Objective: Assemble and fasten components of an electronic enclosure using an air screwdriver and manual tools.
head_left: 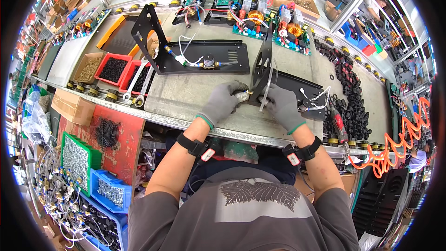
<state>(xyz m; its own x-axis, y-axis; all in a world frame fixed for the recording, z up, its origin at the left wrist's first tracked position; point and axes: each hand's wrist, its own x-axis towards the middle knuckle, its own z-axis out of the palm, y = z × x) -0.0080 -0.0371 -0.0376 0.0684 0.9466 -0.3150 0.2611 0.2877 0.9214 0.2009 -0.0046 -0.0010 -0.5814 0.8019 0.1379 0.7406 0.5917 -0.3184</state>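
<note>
Both my hands wear grey gloves. My left hand [222, 102] closes its fingertips on a small metal fitting [242, 96] at the near edge of an upright black panel [263, 60]. On the panel's other side, my right hand [282, 106] has curled fingers against it, and what they pinch is hidden. A clear tube [268, 88] hangs down beside those fingers. Behind my right hand extends the panel's flat black base [297, 83], with white wires [320, 96] on it. Left of it stands a similar black bracket [209, 51] carrying a round valve [208, 59] and tubing.
Two wrenches [138, 83] lie across red bins [113, 68] at the left. Circuit boards with coils [295, 30] line the back. To the right are black rings [350, 83], a red-handled power driver [338, 123] and a coiled orange hose [395, 144]. A cardboard box [73, 107] sits lower left.
</note>
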